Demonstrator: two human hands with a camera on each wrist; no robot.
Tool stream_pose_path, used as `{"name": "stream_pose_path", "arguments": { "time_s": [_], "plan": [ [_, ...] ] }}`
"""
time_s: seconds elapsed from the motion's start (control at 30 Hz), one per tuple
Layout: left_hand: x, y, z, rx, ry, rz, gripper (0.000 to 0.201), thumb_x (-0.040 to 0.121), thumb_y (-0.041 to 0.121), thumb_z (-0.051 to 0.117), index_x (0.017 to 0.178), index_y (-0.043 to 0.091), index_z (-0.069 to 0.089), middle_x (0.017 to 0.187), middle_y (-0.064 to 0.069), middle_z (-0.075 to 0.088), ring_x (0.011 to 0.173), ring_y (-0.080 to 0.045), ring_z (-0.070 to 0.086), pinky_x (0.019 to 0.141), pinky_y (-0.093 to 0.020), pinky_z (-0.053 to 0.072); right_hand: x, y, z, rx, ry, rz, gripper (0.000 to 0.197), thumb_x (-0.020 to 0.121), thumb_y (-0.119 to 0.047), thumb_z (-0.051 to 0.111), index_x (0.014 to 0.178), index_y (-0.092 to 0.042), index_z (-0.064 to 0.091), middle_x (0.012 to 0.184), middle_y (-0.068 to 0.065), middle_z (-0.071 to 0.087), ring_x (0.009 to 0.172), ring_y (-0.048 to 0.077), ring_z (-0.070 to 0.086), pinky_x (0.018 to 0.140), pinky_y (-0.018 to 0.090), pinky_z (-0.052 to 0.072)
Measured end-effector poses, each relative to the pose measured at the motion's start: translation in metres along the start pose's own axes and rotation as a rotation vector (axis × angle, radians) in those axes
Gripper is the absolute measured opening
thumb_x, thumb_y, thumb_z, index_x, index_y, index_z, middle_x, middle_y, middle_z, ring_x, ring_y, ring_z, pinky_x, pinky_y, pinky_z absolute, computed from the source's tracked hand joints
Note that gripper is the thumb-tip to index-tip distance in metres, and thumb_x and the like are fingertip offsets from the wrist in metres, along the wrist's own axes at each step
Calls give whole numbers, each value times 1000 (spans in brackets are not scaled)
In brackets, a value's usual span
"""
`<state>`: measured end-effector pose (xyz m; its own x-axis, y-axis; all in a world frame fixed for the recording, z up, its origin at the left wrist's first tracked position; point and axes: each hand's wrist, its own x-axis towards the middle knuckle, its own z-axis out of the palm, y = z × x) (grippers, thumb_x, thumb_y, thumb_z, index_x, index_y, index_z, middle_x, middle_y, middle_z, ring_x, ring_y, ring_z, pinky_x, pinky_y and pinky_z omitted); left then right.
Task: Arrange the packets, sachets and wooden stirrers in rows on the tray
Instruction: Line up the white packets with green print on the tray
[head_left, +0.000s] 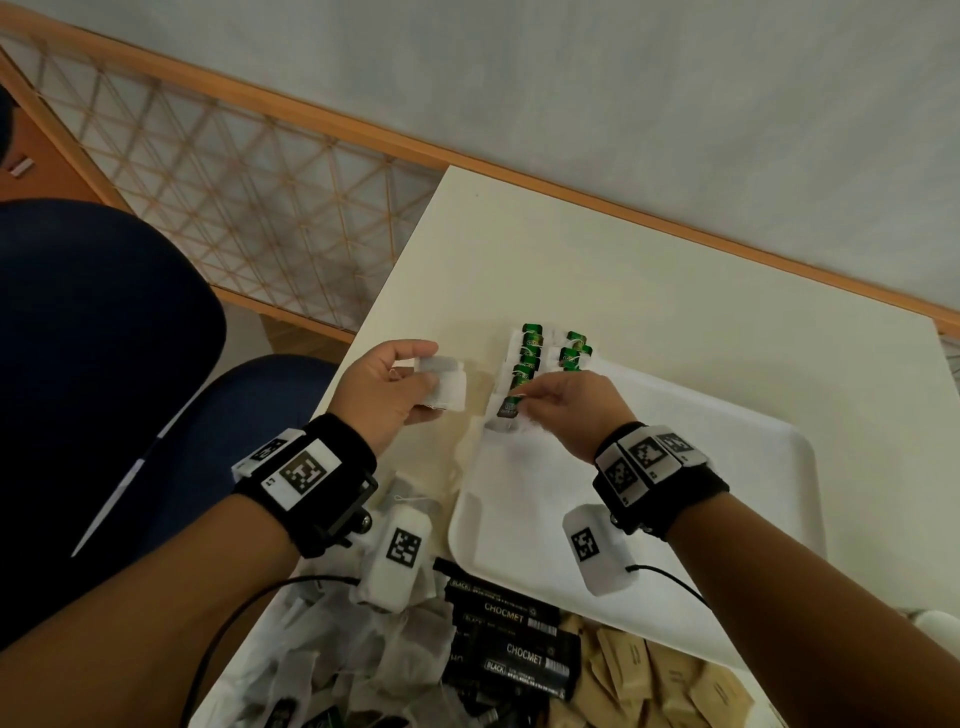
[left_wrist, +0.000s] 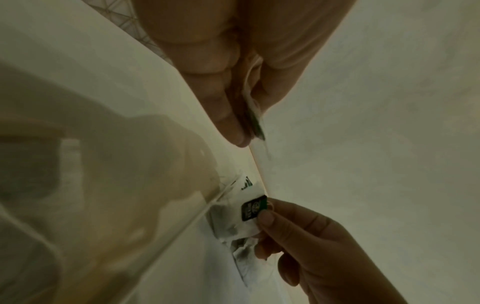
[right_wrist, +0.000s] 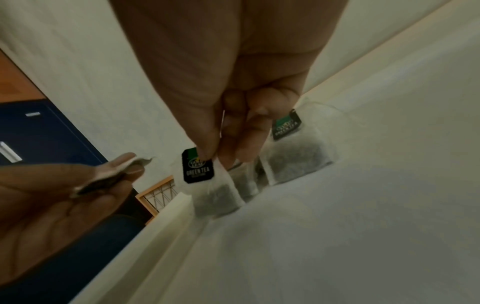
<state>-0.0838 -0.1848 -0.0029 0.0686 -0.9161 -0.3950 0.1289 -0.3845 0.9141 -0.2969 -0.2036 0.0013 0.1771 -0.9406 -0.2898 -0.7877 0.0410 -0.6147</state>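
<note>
A white tray (head_left: 753, 467) lies on the pale table. Two short rows of green-tagged tea bags (head_left: 530, 353) sit at its far left corner. My right hand (head_left: 524, 402) pinches the green tag (right_wrist: 198, 168) of a tea bag (right_wrist: 218, 195) at the near end of the left row; the bag touches the tray. My left hand (head_left: 426, 379), left of the tray above the table, holds a small stack of tea bags (head_left: 444, 387) between thumb and fingers. In the left wrist view the stack (left_wrist: 253, 107) shows edge-on between the fingers.
A container at the near edge holds loose tea bags (head_left: 332, 670), black CHOCMET packets (head_left: 514, 639) and brown sachets (head_left: 660, 675). A blue chair (head_left: 104, 364) stands left of the table. A wood-framed lattice panel (head_left: 234, 182) runs behind.
</note>
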Motion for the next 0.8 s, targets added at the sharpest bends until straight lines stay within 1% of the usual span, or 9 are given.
{"name": "stream_pose_path", "arguments": {
  "time_s": [0.13,0.23,0.4,0.47,0.53,0.6,0.67,0.73,0.8],
  "plan": [
    [-1,0,4,-69,-11,-60,20,91,4,59,105,17,60,90,-17,66,65,-22,69,60,-29,59,7,2,-2,-69,14,7,21,92,-24,58,107,-24,71,91,-6,69,79,7,56,74,20,42],
    [-2,-2,8,-59,-30,-94,19,93,5,57,109,14,59,90,-19,67,60,-20,69,60,-30,59,8,3,-4,-105,8,21,21,92,-25,57,108,-25,71,95,-5,70,85,10,58,76,22,44],
    [-6,-3,15,-29,-76,-116,15,93,3,54,103,11,61,85,-16,65,57,-18,68,59,-29,59,3,6,-5,-113,-4,19,22,92,-25,57,108,-24,71,101,-6,70,94,10,59,82,22,44],
    [-8,-3,17,-11,-91,-123,14,94,3,53,103,10,61,81,-16,66,56,-18,68,59,-29,59,4,5,-4,-102,9,11,21,92,-25,56,108,-25,71,100,-6,70,93,11,60,82,23,46],
    [-9,-2,19,2,-105,-132,14,94,4,52,102,11,61,79,-16,68,56,-18,68,56,-28,58,5,3,-3,-117,30,-1,23,91,-29,57,111,-27,68,98,-7,69,87,9,58,81,25,47],
    [-9,0,20,10,-112,-148,15,95,5,50,103,11,61,74,-14,69,57,-20,68,55,-28,58,1,0,-4,-101,98,-41,28,87,-38,62,114,-33,64,97,-12,62,80,6,55,78,26,48],
    [-9,1,20,18,-119,-164,17,96,5,49,105,11,62,75,-13,69,61,-23,68,57,-30,59,-8,-7,-8,-13,131,-137,32,81,-43,68,112,-37,63,96,-17,57,80,1,55,73,20,46],
    [-10,0,22,20,-136,-179,19,96,5,48,107,10,63,79,-13,70,66,-25,69,62,-34,60,-17,-15,-8,18,66,-242,35,76,-43,73,110,-39,64,97,-20,58,84,-3,55,76,17,44],
    [-12,0,26,15,-171,-192,19,96,6,49,108,10,63,83,-14,71,68,-25,70,63,-34,60,-22,-19,-3,-51,39,-339,31,78,-37,74,108,-33,67,96,-16,62,83,-2,54,79,20,46]
  ]
}}
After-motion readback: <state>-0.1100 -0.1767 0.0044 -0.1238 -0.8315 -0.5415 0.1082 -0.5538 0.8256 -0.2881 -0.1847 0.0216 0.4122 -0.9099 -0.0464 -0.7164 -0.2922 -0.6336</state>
